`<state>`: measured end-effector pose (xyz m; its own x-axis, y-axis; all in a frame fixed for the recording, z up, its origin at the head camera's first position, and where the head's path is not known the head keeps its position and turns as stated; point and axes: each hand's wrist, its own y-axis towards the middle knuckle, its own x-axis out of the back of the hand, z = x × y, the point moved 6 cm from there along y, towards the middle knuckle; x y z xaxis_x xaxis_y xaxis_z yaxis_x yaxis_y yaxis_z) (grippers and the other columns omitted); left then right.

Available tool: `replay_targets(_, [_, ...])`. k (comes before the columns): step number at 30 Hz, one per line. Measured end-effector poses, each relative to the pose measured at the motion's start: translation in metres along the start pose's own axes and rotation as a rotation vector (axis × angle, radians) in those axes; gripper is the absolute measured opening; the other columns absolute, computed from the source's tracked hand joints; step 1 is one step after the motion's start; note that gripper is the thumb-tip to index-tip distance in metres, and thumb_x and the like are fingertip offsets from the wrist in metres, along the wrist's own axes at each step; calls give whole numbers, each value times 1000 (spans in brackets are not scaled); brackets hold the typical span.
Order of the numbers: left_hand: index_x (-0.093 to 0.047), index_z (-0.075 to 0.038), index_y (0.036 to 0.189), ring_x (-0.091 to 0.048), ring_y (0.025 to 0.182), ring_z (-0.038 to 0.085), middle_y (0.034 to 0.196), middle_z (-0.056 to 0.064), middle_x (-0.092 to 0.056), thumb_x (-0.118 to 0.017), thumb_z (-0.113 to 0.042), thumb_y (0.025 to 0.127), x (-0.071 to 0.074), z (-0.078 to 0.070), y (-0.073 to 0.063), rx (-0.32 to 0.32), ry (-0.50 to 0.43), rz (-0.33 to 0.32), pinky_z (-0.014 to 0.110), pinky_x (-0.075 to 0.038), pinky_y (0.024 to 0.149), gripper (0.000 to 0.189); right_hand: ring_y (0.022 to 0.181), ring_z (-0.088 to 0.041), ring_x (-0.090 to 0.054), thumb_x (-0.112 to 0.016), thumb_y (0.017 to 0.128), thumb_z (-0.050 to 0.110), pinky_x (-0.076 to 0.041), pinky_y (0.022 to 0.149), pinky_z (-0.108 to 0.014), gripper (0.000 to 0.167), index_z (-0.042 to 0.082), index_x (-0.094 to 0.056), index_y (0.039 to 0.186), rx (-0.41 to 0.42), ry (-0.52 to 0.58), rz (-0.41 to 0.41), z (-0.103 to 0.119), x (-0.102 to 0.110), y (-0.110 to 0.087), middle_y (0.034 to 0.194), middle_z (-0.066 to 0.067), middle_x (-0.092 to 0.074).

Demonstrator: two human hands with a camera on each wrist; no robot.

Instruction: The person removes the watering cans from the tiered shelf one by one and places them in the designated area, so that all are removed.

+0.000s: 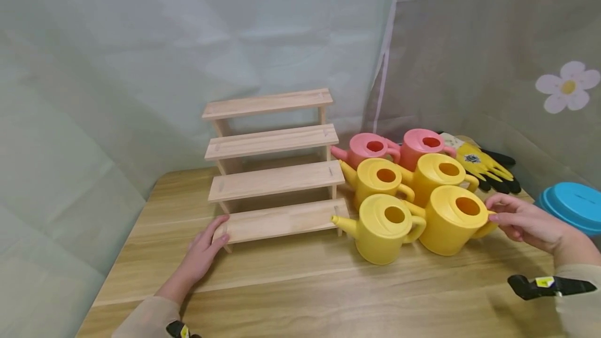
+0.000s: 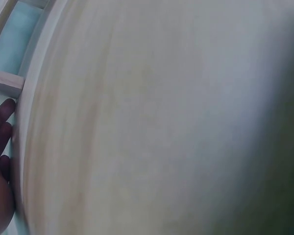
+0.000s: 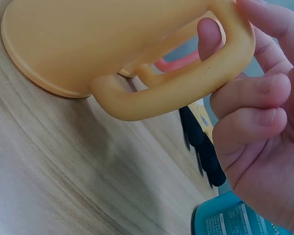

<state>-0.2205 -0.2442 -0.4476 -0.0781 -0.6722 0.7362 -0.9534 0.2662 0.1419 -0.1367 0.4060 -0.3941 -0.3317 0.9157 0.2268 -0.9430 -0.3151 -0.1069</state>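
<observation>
A wooden stepped shelf [image 1: 281, 221] stands on the table, its tiers rising toward the back. At the left end of its lowest board, my left hand [image 1: 205, 244] holds on, thumb at the front and fingers by the end. The left wrist view catches only those fingers [image 2: 1, 139] at its left edge. On the right, my right hand [image 1: 532, 221] pinches the handle [image 3: 186, 95] of the front right yellow watering can [image 1: 451, 228], one fingertip showing through the loop. Just left of it sits another yellow watering can [image 1: 381, 239], spout pointing left toward the shelf.
Behind are two more yellow watering cans [image 1: 375, 184] [image 1: 434, 171] and two pink ones [image 1: 363, 147] [image 1: 418, 145]. Yellow-and-black gloves [image 1: 488, 166] lie at the back right. A blue-lidded container [image 1: 573, 205] stands at the right edge. Fabric curtains [image 1: 281, 30] enclose the wooden table [image 1: 300, 296].
</observation>
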Motion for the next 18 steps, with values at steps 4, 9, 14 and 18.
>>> replay_targets(4, [-34, -21, 144, -36, 121, 45, 146, 17, -35, -42, -39, 99, 1, -1, 1, 6, 3, 16, 67, -22, 89, 49, 46, -29, -36, -44, 97, 4, -29, 40, -37, 25, 26, -57, 101, -19, -41, -39, 3, 2, 1, 78, 1, -55])
replay_targets(9, [-34, -19, 143, -37, 119, 42, 145, 17, -36, -44, -37, 99, 2, -2, 1, -13, 2, 30, 66, -29, 87, 49, 44, -28, -31, -44, 97, 1, -19, 41, -42, 26, 23, -59, 100, 7, -76, -96, 10, 8, 1, 67, 2, -53])
replay_targets(14, [-38, -15, 141, -40, 109, 34, 140, 19, -41, -48, -35, 98, 5, -4, 2, -27, -4, 38, 55, -35, 84, 49, 44, -22, -35, -46, 98, 5, -20, 42, -40, 25, 25, -60, 100, -28, -123, -210, 17, 19, 3, 85, 9, -64])
replay_targets(18, [-42, -13, 138, -44, 91, 27, 111, 17, -58, -52, -31, 96, 9, -8, 5, -47, -14, 29, 41, -37, 77, 46, 46, -22, -37, -47, 99, 11, -22, 44, -41, 21, 28, -59, 103, -44, -166, -261, 26, 24, 9, 87, 6, -64])
